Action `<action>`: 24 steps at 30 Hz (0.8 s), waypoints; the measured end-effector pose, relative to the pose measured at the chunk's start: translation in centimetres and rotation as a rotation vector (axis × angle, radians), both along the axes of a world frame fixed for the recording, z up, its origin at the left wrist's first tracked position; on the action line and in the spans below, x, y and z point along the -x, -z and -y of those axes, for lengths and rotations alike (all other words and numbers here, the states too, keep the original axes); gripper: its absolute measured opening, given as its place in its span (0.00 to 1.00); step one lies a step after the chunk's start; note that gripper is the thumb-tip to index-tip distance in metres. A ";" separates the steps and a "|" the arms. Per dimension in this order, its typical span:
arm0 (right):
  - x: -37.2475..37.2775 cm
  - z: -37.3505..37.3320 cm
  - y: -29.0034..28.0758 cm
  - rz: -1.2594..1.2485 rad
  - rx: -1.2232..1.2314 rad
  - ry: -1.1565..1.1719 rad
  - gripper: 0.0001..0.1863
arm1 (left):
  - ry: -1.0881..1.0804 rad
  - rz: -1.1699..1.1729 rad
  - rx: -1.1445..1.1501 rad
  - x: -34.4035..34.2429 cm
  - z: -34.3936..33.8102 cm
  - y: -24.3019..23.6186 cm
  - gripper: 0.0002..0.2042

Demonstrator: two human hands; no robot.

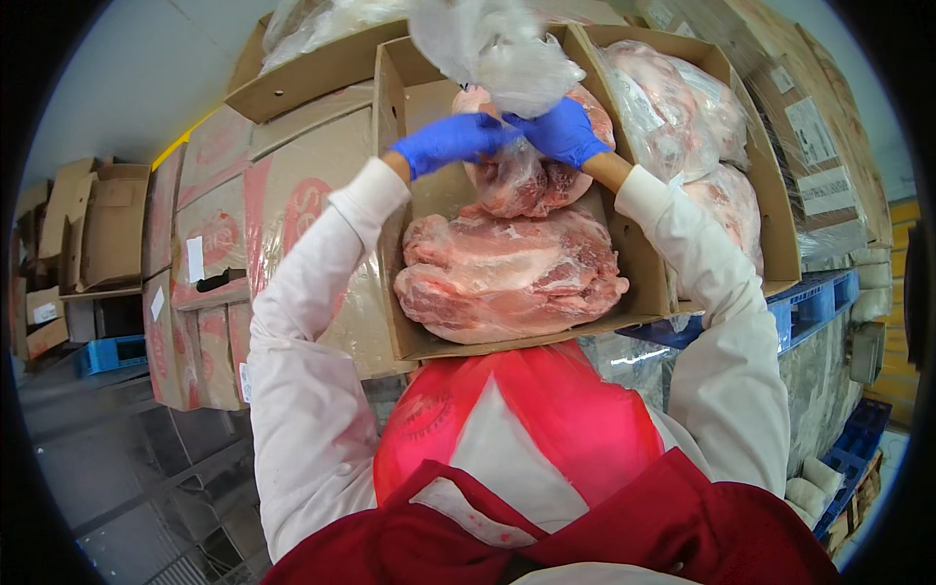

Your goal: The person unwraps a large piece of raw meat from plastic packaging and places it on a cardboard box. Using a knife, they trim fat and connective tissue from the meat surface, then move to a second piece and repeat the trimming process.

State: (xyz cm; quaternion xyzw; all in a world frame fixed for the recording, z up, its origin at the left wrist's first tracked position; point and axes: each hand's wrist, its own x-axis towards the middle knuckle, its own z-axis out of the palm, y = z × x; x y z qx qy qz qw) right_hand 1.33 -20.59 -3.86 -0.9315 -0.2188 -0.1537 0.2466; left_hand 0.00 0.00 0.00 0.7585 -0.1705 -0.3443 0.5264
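Blue-gloved, my left hand (444, 144) reaches over a cardboard box (392, 283) with fingers closed at the clear plastic bag (492, 54) around the upper piece of meat (522, 190). My right hand (561, 135), also gloved, grips that bag just right of my left, its fingertips partly hidden by plastic. The bag's loose end is bunched above both hands. A large pink piece of meat (512, 273) in plastic lies in the nearer part of the box.
An open box (780, 234) of bagged meat (673, 102) adjoins on the right, above a blue pallet (814, 307). Plastic-wrapped cartons (292, 205) stand left. Taller wrapped boxes (809, 146) are at right rear. Open cartons (107, 224) and a blue crate (112, 356) sit far left.
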 end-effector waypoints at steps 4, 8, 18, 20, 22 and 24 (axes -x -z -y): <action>-1.2 -1.5 0.9 -0.306 0.096 0.188 0.25 | -0.049 0.767 -0.153 2.1 0.5 5.4 0.42; -2.6 -1.4 3.6 -0.102 -0.014 0.182 0.19 | -0.245 1.121 -0.406 0.7 4.2 7.0 0.40; -5.7 -2.4 3.0 -0.094 0.002 0.149 0.15 | 0.188 1.091 -0.568 -5.2 2.9 5.9 0.27; -5.8 -2.0 3.1 -0.097 0.081 0.150 0.15 | 0.185 1.165 -0.328 -6.2 2.6 6.8 0.28; -6.0 -1.9 3.2 -0.038 0.120 0.152 0.14 | 0.195 1.204 -0.234 -7.0 2.3 7.3 0.27; -5.6 -1.8 3.3 0.069 0.129 0.168 0.14 | 0.227 1.205 -0.271 -7.0 2.5 7.4 0.27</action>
